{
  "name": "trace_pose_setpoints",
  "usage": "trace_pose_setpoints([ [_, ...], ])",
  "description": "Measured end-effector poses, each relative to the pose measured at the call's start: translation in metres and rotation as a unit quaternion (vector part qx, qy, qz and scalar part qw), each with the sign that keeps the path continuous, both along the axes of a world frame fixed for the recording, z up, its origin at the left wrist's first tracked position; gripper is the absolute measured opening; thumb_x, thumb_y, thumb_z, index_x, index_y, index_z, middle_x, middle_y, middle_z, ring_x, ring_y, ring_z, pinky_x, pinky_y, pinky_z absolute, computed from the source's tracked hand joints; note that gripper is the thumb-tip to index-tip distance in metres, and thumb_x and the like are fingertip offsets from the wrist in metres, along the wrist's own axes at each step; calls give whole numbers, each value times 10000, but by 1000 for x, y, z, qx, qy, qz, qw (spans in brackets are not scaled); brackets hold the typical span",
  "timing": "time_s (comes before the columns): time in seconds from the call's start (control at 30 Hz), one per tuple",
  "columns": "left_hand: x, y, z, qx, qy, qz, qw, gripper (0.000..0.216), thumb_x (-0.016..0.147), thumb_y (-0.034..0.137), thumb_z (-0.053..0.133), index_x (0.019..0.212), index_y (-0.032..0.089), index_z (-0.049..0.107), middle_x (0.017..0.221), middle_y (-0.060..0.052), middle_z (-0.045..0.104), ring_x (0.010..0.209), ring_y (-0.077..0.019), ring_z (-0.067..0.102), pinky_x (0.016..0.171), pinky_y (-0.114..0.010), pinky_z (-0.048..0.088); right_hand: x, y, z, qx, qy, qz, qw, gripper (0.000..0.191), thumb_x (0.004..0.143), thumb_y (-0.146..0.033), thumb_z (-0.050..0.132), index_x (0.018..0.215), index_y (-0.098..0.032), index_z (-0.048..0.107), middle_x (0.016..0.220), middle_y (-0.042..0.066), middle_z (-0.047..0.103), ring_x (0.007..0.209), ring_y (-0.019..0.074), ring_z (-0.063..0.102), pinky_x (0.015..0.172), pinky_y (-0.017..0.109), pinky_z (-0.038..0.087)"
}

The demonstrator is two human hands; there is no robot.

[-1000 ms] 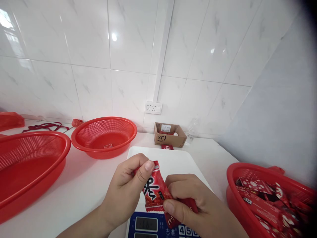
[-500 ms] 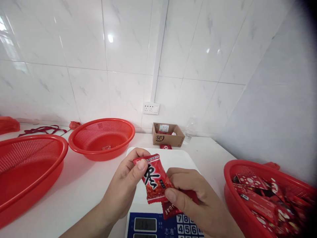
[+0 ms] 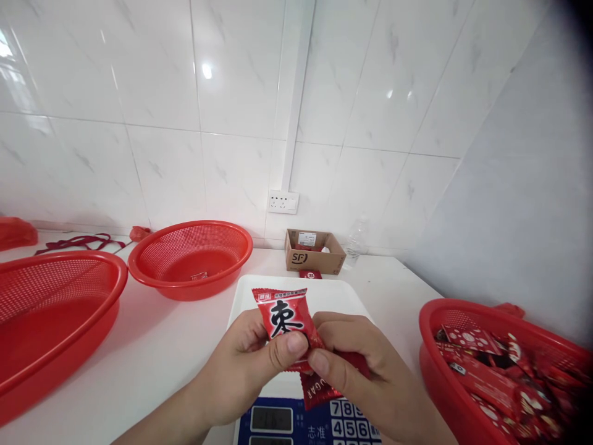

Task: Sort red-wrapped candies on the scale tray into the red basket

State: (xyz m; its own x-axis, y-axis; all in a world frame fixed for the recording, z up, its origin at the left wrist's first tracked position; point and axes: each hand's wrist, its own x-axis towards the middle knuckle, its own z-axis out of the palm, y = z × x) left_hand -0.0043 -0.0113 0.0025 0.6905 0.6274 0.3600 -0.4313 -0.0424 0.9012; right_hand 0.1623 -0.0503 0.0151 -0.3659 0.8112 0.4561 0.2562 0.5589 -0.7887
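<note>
Open counter (image 3: 167,346) between flanking red baskets (image 3: 189,256).

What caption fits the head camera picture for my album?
Left hand and right hand hold a red candy packet over a white scale, beside a full red basket.

The person's two hands are bare. The left hand (image 3: 250,364) continues into a bare forearm (image 3: 171,420), uncovered as far as the lower edge of the picture. The right hand (image 3: 370,377) is visible only to the wrist (image 3: 417,426), which is also uncovered. The left thumbnail (image 3: 296,342) is short, rounded and plain, with a light natural shine. The right thumbnail (image 3: 319,363) is cut equally short. The fingers (image 3: 345,330) are smooth, with fine creases at the knuckles.
</note>
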Motion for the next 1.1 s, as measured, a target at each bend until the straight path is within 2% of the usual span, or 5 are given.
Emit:
trace_pose_setpoints([
  [0.2, -3, -1, 3, 22, 4, 18, 1000, 262, 887, 390, 621, 779, 159, 680, 785, -15, 566, 738, -125, 514, 673, -212, 453, 0, 0, -1, -9, -11, 5, 1000, 419, 942, -432, 483, 611, -175, 468, 641, -12, 466, 595, 117, 433, 534, 262, 325],
  [0.57, -2, -3, 2, 3, 23, 30, 999, 252, 859, 405, 652, 782, 168, 689, 798, -33, 626, 767, -158, 552, 681, -241, 460, -1, -1, -1, -11, -17, 1, 1000, 446, 944, -476, 466, 612, -179, 471, 640, -5, 475, 596, 124, 443, 536, 268, 334],
  [0.73, -3, -1, 5, 15, 36, 20, 999, 275, 853, 433, 650, 797, 165, 669, 780, -15, 588, 761, -145, 522, 680, -225, 436, 0, 0, 0, -15, -11, 1, 1000, 431, 945, -444, 480, 611, -173, 499, 641, -1, 489, 598, 126, 460, 537, 267, 347],
  [0.87, -3, -1, 10, 19, 44, 1, 999, 303, 770, 428, 740, 758, 162, 594, 704, 23, 507, 665, -111, 460, 619, -207, 402, 0, -1, 2, -1, -26, 9, 1000, 433, 949, -420, 495, 595, -170, 493, 630, -16, 471, 585, 108, 448, 536, 249, 341],
  [1.1, -1, 0, 3, -34, 41, 55, 997, 369, 777, 419, 734, 677, 173, 479, 610, 46, 450, 564, -94, 436, 531, -213, 358, -3, -1, 5, -2, -62, 13, 998, 380, 956, -338, 494, 620, -164, 525, 621, -22, 496, 562, 88, 469, 515, 213, 354],
])
